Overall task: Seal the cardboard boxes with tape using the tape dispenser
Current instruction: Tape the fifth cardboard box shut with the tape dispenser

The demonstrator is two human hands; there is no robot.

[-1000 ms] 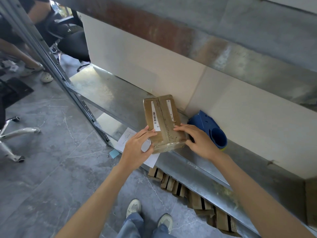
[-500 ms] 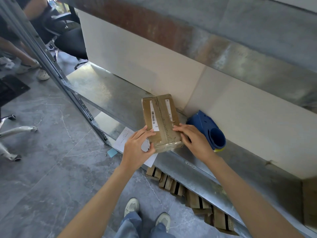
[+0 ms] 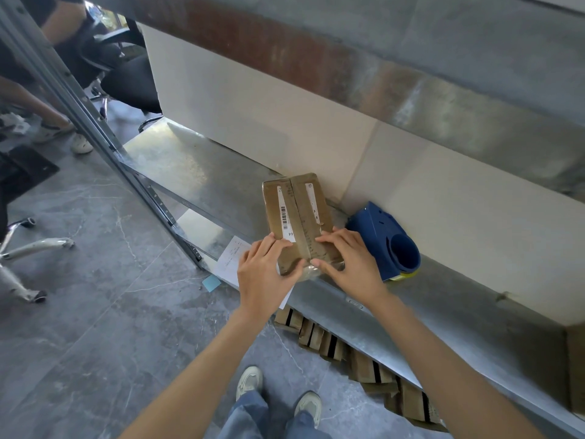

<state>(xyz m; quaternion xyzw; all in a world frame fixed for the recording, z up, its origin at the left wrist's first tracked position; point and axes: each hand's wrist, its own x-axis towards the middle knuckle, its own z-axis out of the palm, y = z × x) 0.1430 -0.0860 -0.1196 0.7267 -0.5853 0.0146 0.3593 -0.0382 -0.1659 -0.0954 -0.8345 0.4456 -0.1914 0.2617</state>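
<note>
A small brown cardboard box point(image 3: 297, 213) with white barcode labels lies on the metal shelf point(image 3: 190, 172), its top flaps meeting along the middle. My left hand point(image 3: 264, 274) holds its near left corner, fingers on top and thumb at the near edge. My right hand point(image 3: 351, 267) lies on the near right corner, fingers on the top and thumb pressing clear tape over the near edge. The blue tape dispenser point(image 3: 387, 240) rests on the shelf just right of the box, untouched.
A white wall panel point(image 3: 253, 99) backs the shelf. Several flattened cardboard boxes point(image 3: 348, 350) lie under the shelf. A paper sheet point(image 3: 232, 258) sits on the lower shelf. A grey upright post point(image 3: 104, 131) stands left, with office chairs and another person's legs beyond.
Both thumbs have slid closer together along the near edge of the box, pressing the tape down. The box and dispenser stay in place.
</note>
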